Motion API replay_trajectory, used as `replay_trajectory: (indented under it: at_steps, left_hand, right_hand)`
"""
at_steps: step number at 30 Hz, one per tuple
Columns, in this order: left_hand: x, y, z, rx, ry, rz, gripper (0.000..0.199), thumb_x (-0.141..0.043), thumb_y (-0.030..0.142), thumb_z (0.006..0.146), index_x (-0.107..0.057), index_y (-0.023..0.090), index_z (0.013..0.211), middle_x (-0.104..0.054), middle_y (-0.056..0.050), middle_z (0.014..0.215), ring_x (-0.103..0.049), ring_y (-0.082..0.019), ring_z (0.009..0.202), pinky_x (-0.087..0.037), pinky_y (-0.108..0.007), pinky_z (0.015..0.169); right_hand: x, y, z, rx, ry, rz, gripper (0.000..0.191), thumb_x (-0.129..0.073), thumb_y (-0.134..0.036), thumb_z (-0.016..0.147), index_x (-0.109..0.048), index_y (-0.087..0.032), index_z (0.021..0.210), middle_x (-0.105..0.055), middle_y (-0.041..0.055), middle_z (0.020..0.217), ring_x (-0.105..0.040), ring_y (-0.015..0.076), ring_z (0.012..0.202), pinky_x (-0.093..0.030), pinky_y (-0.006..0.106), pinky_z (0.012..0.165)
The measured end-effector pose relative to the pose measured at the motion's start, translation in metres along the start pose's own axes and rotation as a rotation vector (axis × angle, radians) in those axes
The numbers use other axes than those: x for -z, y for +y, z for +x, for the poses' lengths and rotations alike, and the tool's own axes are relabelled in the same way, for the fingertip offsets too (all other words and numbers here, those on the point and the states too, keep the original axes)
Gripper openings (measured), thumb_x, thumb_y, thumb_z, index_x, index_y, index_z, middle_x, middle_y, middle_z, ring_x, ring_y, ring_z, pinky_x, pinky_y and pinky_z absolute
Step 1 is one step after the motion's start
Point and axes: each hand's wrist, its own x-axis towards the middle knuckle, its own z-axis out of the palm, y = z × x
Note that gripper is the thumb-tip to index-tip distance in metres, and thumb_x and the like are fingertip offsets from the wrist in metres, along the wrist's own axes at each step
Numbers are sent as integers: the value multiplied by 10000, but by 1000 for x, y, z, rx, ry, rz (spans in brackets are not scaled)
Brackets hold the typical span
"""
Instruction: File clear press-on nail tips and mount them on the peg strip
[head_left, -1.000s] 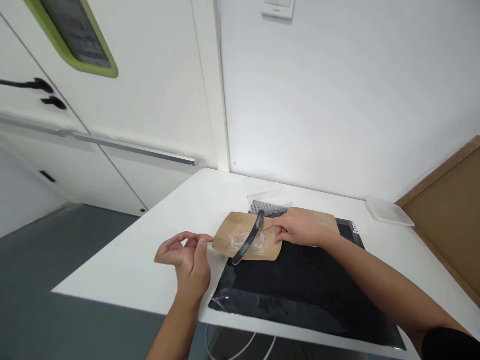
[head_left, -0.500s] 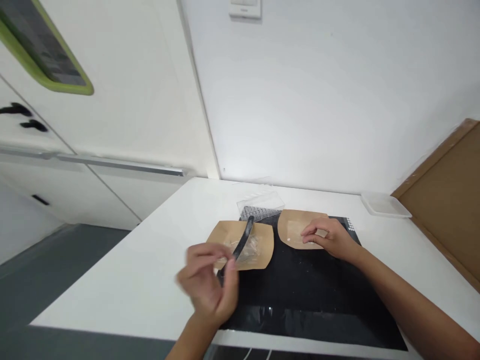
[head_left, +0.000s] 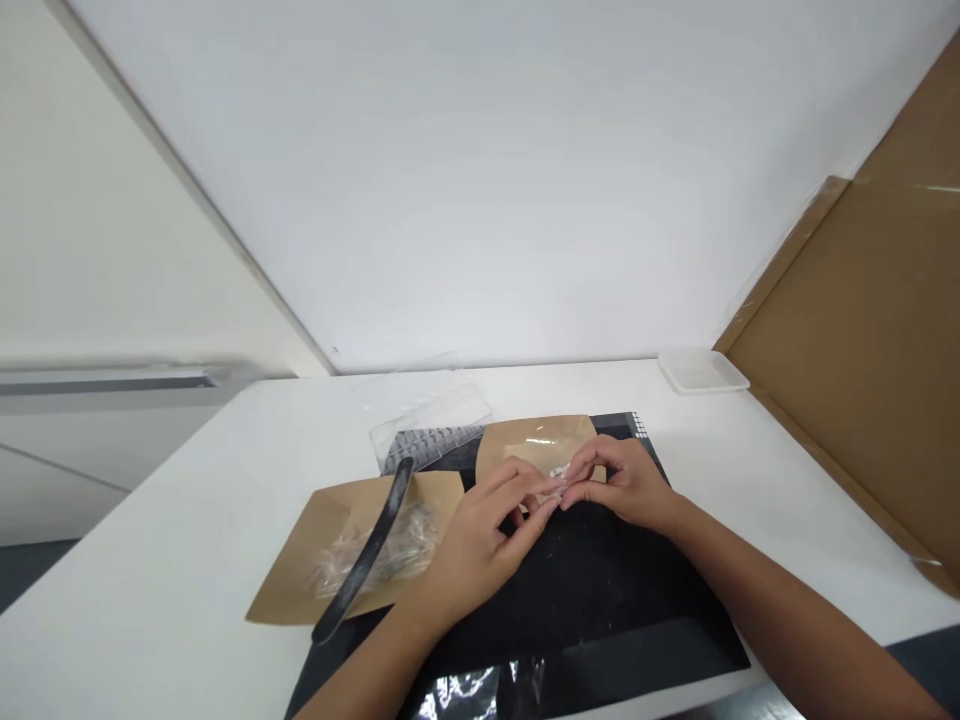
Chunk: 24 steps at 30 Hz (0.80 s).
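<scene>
Taking the point where our fingertips meet as the middle of the clock, with the wall at twelve, we have both hands over the near edge of the right paper tray [head_left: 501,440], which lies just beyond them at twelve. Our left hand [head_left: 480,537] comes in from seven and our right hand [head_left: 628,488] from three. Each grip is narrowed to a pinch, thumb drawn close to the fingertips; whether the tips close fully, or what is between them, we cannot tell. Small white bits [head_left: 558,471] show right beside the fingertips, at the near side of that tray.

We judge these bits very light and easily dropped, best taken singly by their edges with the very tips. The tray looks like thin, shiny card: light, somewhat springy, a little slippery, so we would steady it by a rim without pressing hard.

Toward eight lies the left paper tray [head_left: 300,570], holding clear pieces [head_left: 412,535] that look slick, with a dark curved strip [head_left: 367,560] across it; that strip seems light and could be lifted by either end. A black mat [head_left: 615,590] lies under our hands on the white tabletop [head_left: 187,530], and a translucent container [head_left: 701,372] sits near two.
</scene>
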Motion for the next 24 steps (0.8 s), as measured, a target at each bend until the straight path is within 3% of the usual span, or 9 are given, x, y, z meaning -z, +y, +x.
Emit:
replay_trajectory:
  at_steps: [5, 10, 15, 19, 24]
  left_hand:
    - [-4, -2, -6, -8, -10, 29, 221, -616, 194, 1028, -754, 264, 1186, -724, -70, 1022, -711, -156, 772, -612, -261, 635]
    - [-10, -7, -12, 5, 36, 23, 170, -637, 188, 1022, -750, 259, 1127, -740, -43, 979, -721, -131, 678, -622, -275, 672]
    - [-12, -6, -16, 166, 96, -90, 109, -647, 251, 1022, -734, 249, 1087, -762, -25, 952, -714, -106, 574, -583, -240, 582]
    - [-15, -6, -21, 292, 138, -168, 109, -659, 319, 1013, -695, 230, 1067, -730, 16, 704, -706, -138, 530, -564, -249, 547]
    - [-21, -5, -26, 369, 242, -244, 249, -736, 348, 956, -620, 231, 1142, -806, -11, 838, -728, -150, 532, -596, -268, 548]
  right_hand:
    - [0, -2, 0, -9, -11, 47, 343, -874, -548, 812, -726, -245, 872, -784, -17, 787, -769, 163, 729, -591, 280, 712]
    - [-4, -4, -2, -2, -4, 127, 357, -896, -539, 785, -731, -243, 900, -805, -8, 827, -779, 168, 760, -602, 287, 741]
    - [-6, -9, -3, -51, -18, 223, 322, -937, -457, 756, -751, -241, 907, -814, -4, 850, -762, 168, 793, -585, 287, 737]
    - [-8, -9, -2, -85, -35, 262, 259, -915, -414, 800, -764, -233, 908, -804, 10, 889, -733, 164, 817, -555, 300, 763]
    - [-14, -3, -3, -133, 8, 288, 265, -902, -416, 815, -747, -214, 886, -774, 15, 871, -670, 150, 788, -519, 297, 748]
